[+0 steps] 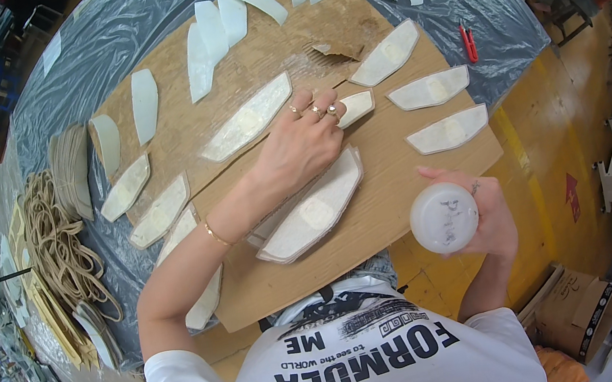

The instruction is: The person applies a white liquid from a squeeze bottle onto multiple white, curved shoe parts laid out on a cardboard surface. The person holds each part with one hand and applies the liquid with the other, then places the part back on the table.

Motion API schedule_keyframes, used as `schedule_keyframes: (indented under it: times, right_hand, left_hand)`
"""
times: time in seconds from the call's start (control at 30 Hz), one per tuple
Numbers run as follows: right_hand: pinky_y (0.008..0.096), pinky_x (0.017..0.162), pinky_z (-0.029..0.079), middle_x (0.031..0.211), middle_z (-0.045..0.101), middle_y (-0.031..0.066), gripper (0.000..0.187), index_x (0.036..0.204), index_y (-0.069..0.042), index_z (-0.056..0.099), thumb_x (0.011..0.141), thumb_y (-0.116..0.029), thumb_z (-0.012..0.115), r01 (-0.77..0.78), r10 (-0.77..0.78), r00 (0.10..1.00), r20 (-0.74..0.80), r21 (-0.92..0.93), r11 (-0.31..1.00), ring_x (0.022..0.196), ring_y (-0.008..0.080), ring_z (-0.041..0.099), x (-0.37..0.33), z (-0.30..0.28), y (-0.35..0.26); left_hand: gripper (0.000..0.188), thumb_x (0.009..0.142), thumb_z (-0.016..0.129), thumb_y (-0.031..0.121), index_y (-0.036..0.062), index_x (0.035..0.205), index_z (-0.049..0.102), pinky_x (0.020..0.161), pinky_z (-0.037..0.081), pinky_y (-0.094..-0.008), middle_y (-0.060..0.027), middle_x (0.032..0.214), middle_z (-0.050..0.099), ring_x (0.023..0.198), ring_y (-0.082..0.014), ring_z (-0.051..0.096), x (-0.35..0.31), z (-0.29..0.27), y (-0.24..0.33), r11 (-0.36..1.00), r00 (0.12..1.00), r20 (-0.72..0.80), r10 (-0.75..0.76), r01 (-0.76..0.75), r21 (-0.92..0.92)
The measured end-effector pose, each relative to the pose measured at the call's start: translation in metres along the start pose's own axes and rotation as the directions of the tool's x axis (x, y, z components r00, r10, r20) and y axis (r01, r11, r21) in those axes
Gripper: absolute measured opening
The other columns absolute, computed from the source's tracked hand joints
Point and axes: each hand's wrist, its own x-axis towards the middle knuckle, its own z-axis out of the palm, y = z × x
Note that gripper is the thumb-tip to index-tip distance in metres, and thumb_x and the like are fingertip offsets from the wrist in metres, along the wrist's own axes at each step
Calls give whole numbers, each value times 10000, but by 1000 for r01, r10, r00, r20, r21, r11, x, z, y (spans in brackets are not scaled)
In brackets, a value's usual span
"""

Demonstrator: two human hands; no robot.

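Note:
My left hand, wearing rings, reaches across the cardboard with its fingers curled down. It covers the left end of a small white curved panel; the fingertips and anything pinched in them are hidden. Just below that wrist lies a stack of white panels with beige edges. A long white panel rests to the left of the fingers. Off the cardboard's right edge, my right hand is closed around a round, translucent white container with dark handwriting on its face.
More panels lie along the cardboard's right and left. Plain white strips are at the far edge. A red cutter rests on the plastic sheeting. Coiled beige cord lies left; a cardboard box stands lower right.

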Motion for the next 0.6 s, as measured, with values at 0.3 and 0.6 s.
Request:
schedule_keyframes:
  times: [0.3,0.6]
  right_hand:
    - [372,912,528,1118,672,138,775,1214,29,584,600,-304,919,-62,67,996,-58,81,995,1024,234,664,-6,7,11]
    - [440,924,539,1177,626,149,860,1349,-2,464,608,-182,861,103,78,890,-449,366,925,1078,278,635,1,41,36]
  left_hand:
    - [243,768,793,256,97,914,679,927,375,-413,-79,1059,598,1028,-252,564,-10,2,-20,717,886,220,-407,459,-524]
    - [593,825,754,261,76,1334,511,883,419,-486,-127,1160,638,1002,-275,623,-81,-43,29,654,826,70,-560,492,-575]
